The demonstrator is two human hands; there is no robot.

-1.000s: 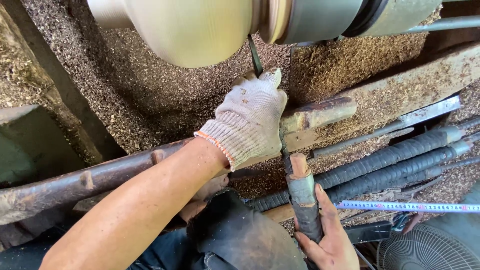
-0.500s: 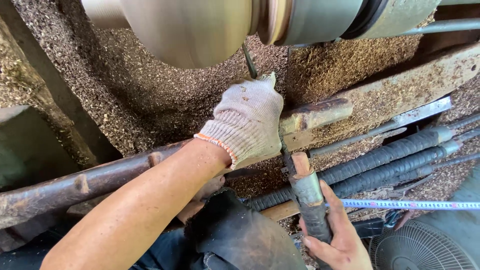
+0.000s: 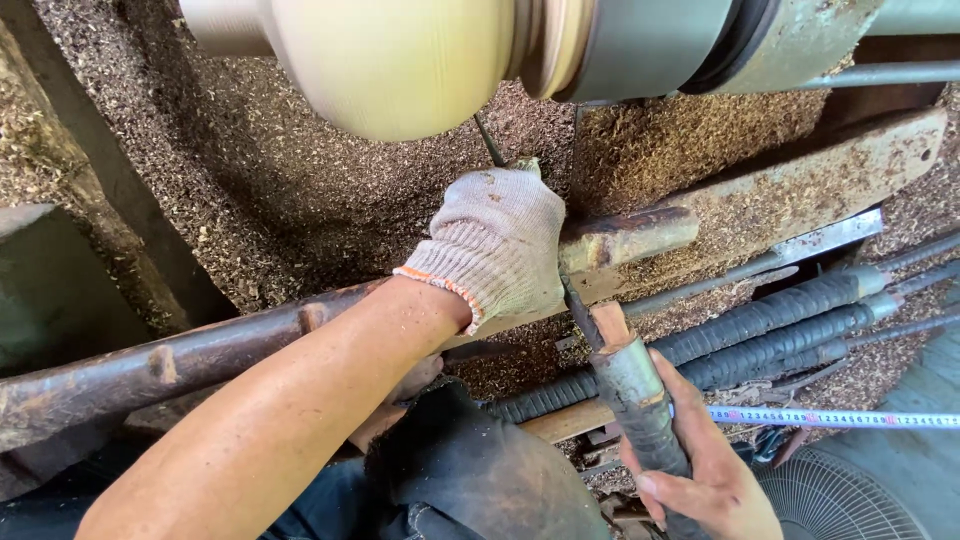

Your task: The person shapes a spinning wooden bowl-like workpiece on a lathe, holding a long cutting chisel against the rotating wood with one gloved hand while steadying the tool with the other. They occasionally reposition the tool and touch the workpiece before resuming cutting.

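Our left hand (image 3: 495, 245), in a knit glove, lies over the rusty rest (image 3: 640, 235), its fingers (image 3: 525, 185) curled down tight on the chisel (image 3: 610, 370) where the blade crosses the bar. The dark steel tip pokes out past the glove, up toward the underside of the workpiece (image 3: 400, 60), which is pale, round and blurred. We cannot tell whether the tip touches the wood.

Our bare right hand (image 3: 700, 480) sits low at the bottom edge, fingers wrapped round the chisel's thick grey handle, thumb along its side. The handle slants from that hand up to the glove.

Shavings (image 3: 300, 200) cover the lathe bed under and behind the workpiece. A long rusty pipe (image 3: 180, 360) runs from the left edge toward the left wrist. To the right, dark ribbed bars (image 3: 780, 330) lie side by side, and a tape measure (image 3: 830, 418) stretches out just beside the right hand. A fan grille (image 3: 850, 500) shows in the bottom right corner, near that hand
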